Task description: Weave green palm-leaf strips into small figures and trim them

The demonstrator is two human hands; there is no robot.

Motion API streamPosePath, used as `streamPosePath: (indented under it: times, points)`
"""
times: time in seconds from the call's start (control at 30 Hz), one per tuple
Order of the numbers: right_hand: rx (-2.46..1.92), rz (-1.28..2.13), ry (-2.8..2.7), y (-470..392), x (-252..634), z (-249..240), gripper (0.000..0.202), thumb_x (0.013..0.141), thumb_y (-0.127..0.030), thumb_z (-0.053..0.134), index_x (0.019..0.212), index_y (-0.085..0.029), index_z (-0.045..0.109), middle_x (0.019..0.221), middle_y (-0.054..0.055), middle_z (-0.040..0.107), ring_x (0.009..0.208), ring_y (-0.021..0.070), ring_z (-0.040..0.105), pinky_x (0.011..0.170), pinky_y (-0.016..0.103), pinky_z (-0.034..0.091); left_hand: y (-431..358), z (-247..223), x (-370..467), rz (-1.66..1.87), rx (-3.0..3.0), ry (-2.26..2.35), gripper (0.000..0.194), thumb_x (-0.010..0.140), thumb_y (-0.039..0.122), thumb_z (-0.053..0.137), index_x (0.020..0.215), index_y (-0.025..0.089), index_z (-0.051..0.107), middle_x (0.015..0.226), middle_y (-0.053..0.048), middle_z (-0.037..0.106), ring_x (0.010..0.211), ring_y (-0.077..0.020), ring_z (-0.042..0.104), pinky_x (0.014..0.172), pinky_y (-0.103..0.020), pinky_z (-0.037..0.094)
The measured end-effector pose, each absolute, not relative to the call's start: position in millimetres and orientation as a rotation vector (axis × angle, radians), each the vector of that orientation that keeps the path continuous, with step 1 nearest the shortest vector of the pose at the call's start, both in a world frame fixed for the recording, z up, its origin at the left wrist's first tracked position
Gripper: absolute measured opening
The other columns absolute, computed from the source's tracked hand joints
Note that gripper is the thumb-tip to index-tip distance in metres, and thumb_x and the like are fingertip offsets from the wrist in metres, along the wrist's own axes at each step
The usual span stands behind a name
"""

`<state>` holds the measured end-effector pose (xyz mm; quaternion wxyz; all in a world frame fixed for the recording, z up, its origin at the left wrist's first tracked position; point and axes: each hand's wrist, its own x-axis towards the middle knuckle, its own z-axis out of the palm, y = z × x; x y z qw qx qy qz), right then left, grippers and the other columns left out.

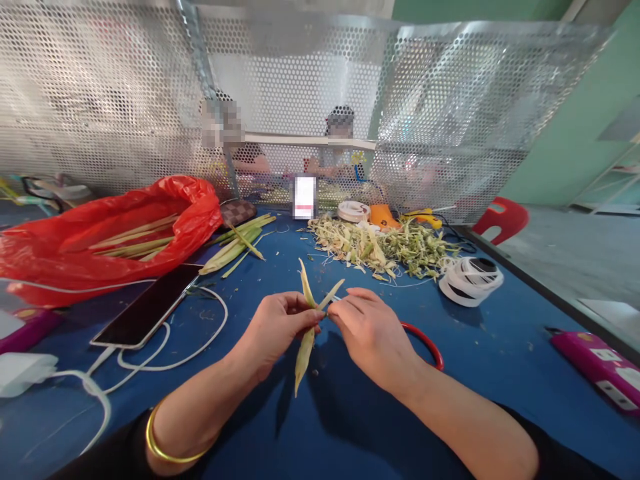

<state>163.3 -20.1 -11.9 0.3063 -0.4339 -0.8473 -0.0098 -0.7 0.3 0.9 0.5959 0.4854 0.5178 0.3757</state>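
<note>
Above the worktop's (395, 433) near edge, the left hand (283, 327) pinches crossed leaf strips (304, 353) between its fingers; the right hand's (367, 330) closed fingers meet them at the crossing.

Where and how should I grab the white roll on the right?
I'd grip the white roll by its outer rim, from the near right: it lies fairly flat, that side is open, and the scrap heap crowds its left.
</note>
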Motion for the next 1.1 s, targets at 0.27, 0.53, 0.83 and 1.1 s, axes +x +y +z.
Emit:
streamPosePath:
  times: [0.27, 0.53, 0.83, 1.1]
  points:
    - [-1.269, 0.080, -2.144, -18, 166, -11, 0.018, 0.087, -0.010, 0.047, 0.078, -0.019, 0.058, 0.072, 0.003, 0.065, 0.072, 0.0189, 0.059, 0.077, 0.033, 0.043, 1, -2, -1, 0.840, 1.059, 1.083, 0.023, 0.065, 0.033, 0.076, 0.072, 0.014, 0.066, 0.063, -0.002, 0.067, 0.056, -0.0115, 0.060, 0.058, -0.022, 0.047]
    - [-1.193, 0.278, -1.992, -15, 167, -12, 0.021, 0.084, -0.005, 0.049, 0.083, -0.023, 0.060, 0.082, 0.000, 0.069, 0.081, 0.0167, 0.062, 0.078, 0.030, 0.042, 2, 3, -7, 0.747, 0.834, 0.883, 0.026, 0.080, 0.033, 0.063, 0.097, 0.015, 0.068, 0.078, -0.005, 0.069, 0.051, -0.0086, 0.060, 0.054, -0.018, 0.047]
    - [-1.273, 0.395, -1.939, -14, 166, -12, 0.015, 0.086, -0.014, 0.055, 0.078, -0.023, 0.063, 0.078, -0.001, 0.069, 0.075, 0.0166, 0.061, 0.076, 0.030, 0.043, 3, -5, -5, 0.837, 0.769, 0.946, 0.011, 0.074, 0.015, 0.066, 0.083, 0.012, 0.070, 0.067, -0.001, 0.065, 0.047, -0.0044, 0.052, 0.049, -0.015, 0.045]
    - [-1.115, 0.428, -1.934, -11, 167, -12, 0.018, 0.084, -0.013, 0.056, 0.087, -0.026, 0.069, 0.085, 0.000, 0.070, 0.085, 0.0182, 0.064, 0.090, 0.035, 0.041, -6, 6, -5, 0.843, 0.952, 0.925, 0.029, 0.083, 0.033, 0.060, 0.100, 0.012, 0.068, 0.080, -0.007, 0.070, 0.054, -0.0100, 0.062, 0.056, -0.019, 0.048]
